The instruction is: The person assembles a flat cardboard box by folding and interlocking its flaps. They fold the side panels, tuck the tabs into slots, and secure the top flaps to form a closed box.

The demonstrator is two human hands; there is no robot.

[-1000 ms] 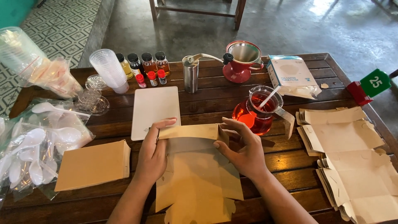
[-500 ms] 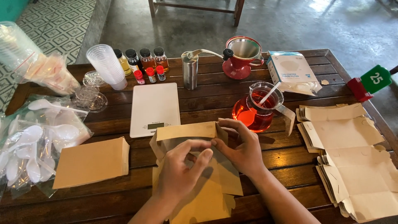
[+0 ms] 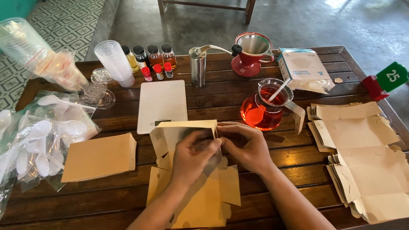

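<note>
Plastic white spoons in a clear bag point(image 3: 40, 140) lie far left on the wooden table point(image 3: 221, 96), beside a folded brown box point(image 3: 99, 156). Since a second ago the left hand point(image 3: 194, 158) has crossed onto the flat brown cardboard blank point(image 3: 200, 194), meeting the right hand point(image 3: 246, 147); both pinch its raised flap, fingers curled, mid-fold. Unfolded blanks point(image 3: 362, 149) wait right.

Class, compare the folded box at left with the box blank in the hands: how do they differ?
The folded box lies closed and untouched; the box blank is open, flaps spread, pinched by the left hand and right hand. The folded box looks smaller and neater. Both are brown cardboard.
</note>
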